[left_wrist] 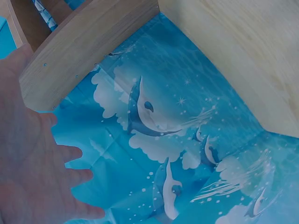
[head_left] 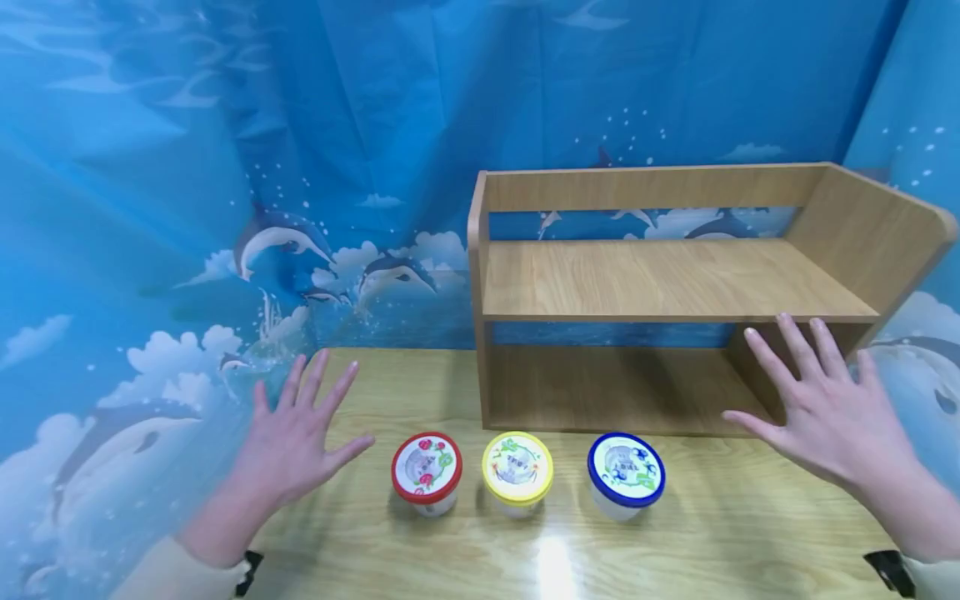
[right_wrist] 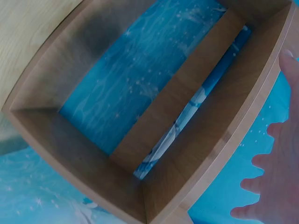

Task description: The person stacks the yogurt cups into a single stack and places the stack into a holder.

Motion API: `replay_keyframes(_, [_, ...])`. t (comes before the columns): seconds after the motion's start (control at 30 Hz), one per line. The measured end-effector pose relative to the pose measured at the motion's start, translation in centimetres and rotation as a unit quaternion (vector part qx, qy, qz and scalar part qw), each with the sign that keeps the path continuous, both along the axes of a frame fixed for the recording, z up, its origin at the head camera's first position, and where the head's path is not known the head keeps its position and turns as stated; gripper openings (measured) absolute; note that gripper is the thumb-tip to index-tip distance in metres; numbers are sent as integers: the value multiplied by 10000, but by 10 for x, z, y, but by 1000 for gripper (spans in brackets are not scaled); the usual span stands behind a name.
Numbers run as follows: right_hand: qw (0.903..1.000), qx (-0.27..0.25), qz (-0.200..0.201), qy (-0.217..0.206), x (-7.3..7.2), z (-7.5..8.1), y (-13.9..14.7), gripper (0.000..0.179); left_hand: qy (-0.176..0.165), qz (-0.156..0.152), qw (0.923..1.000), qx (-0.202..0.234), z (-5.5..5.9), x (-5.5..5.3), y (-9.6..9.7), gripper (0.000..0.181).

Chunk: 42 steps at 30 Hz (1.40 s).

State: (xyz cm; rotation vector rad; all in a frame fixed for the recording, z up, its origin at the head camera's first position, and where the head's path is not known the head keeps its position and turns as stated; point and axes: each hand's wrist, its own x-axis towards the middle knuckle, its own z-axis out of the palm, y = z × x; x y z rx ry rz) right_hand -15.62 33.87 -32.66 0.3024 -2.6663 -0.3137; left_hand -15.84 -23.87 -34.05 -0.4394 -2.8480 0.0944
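Looking through the head view from a distance, I see the left hand (head_left: pixel 288 450), its fingers straight and fanned apart, the thumb pointing toward a red-lidded tub (head_left: pixel 427 471). Right of that tub stand a yellow-lidded tub (head_left: pixel 517 469) and, a little farther along, a blue-lidded tub (head_left: pixel 626 473), all upright on the wooden table (head_left: pixel 352 550), nearer to me than the two-tier shelf (head_left: pixel 667 279). The right hand (head_left: pixel 828 412) is likewise splayed, its fingertips overlapping the shelf's lower right part; I cannot tell whether they touch it. A blue dolphin-print curtain (head_left: pixel 420 100) hangs behind.

On the left wrist view, I get that hand along the left edge, fingers spread, with the shelf across the upper left and the curtain beyond.

On the right wrist view, the shelf fills most of my screen; the right hand shows at the right edge, fingers apart.
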Motion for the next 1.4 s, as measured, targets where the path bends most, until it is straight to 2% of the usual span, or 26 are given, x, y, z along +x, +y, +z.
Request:
replay_keyframes(0.37, [9988, -204, 419, 140, 7, -15, -20, 116, 66, -18, 9997, 242, -19, 3, 3, 97])
replay_keyframes(0.57, [9960, -506, 719, 179, 10, -26, -28, 112, 142, -94, 9990, 405, -31, 4, 6, 97])
replay_keyframes(0.97, [9871, -1274, 959, 108, 11, -57, -45, 108, -246, -123, 9952, 936, -57, -1, 12, 104])
replay_keyframes(1.2, [9719, -2087, 1082, -79, 12, -79, -55, 107, -336, -321, 9909, 1260, -72, -4, 18, 106])
replay_keyframes(1.4, [9578, -2647, 1088, -286, 15, -97, -65, 108, -515, -353, 9853, 1593, -87, -5, 22, 108])
